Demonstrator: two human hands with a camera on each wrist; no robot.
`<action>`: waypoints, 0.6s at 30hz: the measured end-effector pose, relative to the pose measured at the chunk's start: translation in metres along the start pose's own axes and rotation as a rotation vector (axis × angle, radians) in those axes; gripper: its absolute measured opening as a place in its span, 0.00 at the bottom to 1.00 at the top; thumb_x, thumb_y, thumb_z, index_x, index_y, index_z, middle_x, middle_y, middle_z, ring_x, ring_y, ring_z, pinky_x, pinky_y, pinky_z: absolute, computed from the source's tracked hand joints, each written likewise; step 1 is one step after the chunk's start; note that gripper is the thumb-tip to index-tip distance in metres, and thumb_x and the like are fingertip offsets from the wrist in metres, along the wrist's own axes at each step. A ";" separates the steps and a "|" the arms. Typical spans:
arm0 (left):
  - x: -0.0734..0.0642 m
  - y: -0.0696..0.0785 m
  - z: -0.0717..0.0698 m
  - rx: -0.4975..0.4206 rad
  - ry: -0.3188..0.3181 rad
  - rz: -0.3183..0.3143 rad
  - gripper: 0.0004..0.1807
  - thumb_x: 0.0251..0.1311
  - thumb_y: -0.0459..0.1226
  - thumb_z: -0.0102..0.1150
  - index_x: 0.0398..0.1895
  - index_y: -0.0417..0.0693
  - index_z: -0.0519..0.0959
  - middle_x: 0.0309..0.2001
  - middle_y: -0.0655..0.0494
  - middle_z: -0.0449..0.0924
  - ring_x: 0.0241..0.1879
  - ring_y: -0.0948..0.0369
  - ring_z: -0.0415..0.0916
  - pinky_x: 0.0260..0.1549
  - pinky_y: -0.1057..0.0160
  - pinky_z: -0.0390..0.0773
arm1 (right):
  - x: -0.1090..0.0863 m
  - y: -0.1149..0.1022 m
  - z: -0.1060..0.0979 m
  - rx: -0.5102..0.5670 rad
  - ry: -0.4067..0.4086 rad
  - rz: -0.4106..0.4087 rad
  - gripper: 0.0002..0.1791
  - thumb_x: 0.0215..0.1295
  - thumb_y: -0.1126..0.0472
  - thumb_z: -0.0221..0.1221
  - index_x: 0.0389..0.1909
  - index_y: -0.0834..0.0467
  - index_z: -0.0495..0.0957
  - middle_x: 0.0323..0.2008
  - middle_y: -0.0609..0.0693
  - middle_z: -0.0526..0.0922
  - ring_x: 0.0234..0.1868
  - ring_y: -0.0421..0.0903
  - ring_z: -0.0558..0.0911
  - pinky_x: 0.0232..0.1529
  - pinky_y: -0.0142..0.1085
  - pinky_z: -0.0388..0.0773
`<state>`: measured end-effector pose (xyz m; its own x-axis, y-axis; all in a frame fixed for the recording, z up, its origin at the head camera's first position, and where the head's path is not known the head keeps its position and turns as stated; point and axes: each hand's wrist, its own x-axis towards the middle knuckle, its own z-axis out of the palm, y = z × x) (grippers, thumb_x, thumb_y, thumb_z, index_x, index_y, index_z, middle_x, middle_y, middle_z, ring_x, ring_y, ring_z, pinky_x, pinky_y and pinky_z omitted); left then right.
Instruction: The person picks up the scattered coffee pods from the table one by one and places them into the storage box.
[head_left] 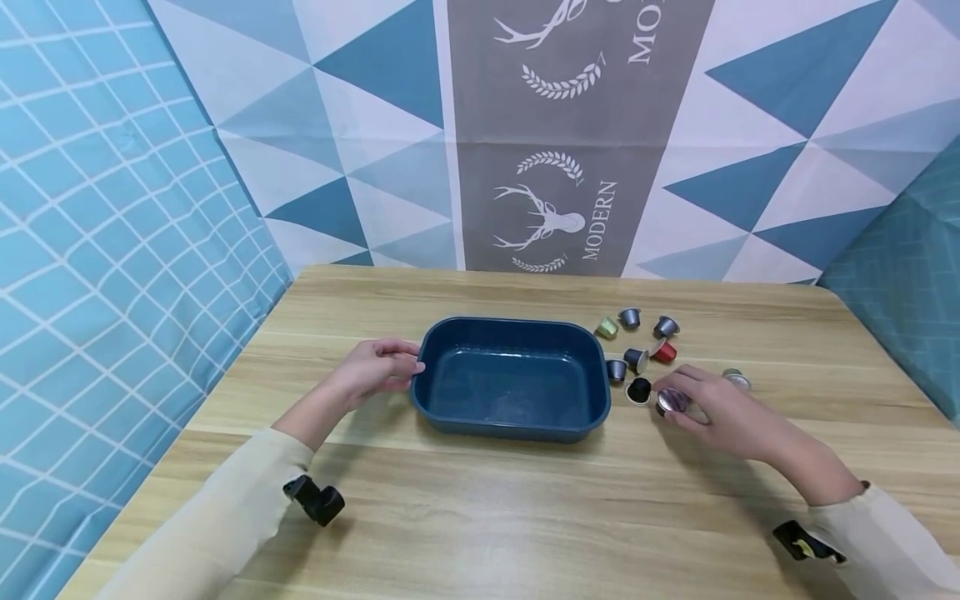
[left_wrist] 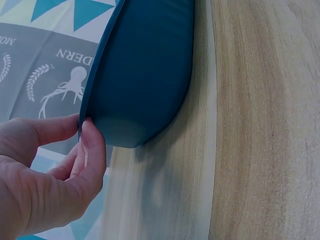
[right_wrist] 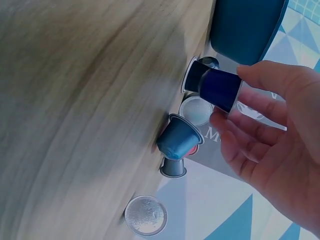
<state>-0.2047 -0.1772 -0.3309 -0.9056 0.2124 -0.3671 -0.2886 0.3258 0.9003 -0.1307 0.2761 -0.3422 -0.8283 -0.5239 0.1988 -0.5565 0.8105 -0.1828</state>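
- My right grip (right_wrist: 275, 135) pinches the blue pod (right_wrist: 219, 90), right of the tub (head_left: 517, 432); light pressure should do.
- My left grip (left_wrist: 57, 175) pinches the tub's rim, best kept steady.
- Pod's desk (head_left: 487, 517) clearance: hard to tell.

Dark-blue tray (head_left: 510, 375), rounded rectangle, upright, deep-blue capsule (right_wrist: 218, 89), silvery lid (head_left: 673, 401) up, pinched, right of the tray

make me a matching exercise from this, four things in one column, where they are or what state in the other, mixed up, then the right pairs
1 left hand
2 right hand
3 red capsule
4 tray

A rectangular with rounded corners
B holding a dark blue capsule
C pinching a rim
D lying among other capsules

Pairs: 1-C, 2-B, 3-D, 4-A
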 end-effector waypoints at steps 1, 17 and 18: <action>0.000 0.001 0.000 0.002 0.001 -0.001 0.24 0.64 0.35 0.58 0.62 0.36 0.69 0.49 0.52 0.79 0.41 0.68 0.79 0.50 0.63 0.82 | 0.000 0.000 0.000 -0.001 0.009 -0.005 0.16 0.55 0.64 0.67 0.46 0.58 0.79 0.40 0.46 0.82 0.37 0.37 0.81 0.35 0.34 0.81; -0.001 0.000 0.000 -0.005 -0.001 -0.005 0.25 0.63 0.36 0.59 0.62 0.36 0.69 0.48 0.53 0.79 0.40 0.69 0.79 0.49 0.63 0.83 | 0.008 -0.006 0.002 -0.001 0.123 -0.078 0.18 0.53 0.65 0.68 0.46 0.58 0.80 0.38 0.48 0.80 0.31 0.32 0.75 0.28 0.29 0.79; -0.001 0.000 0.000 -0.008 -0.001 -0.006 0.25 0.63 0.36 0.59 0.62 0.36 0.69 0.48 0.53 0.79 0.40 0.69 0.79 0.49 0.63 0.83 | 0.008 -0.006 0.002 -0.002 0.130 -0.083 0.18 0.53 0.65 0.68 0.46 0.58 0.80 0.38 0.47 0.80 0.31 0.32 0.75 0.28 0.28 0.78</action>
<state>-0.2037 -0.1774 -0.3304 -0.9036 0.2114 -0.3726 -0.2964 0.3195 0.9000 -0.1341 0.2667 -0.3410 -0.7642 -0.5504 0.3363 -0.6222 0.7665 -0.1592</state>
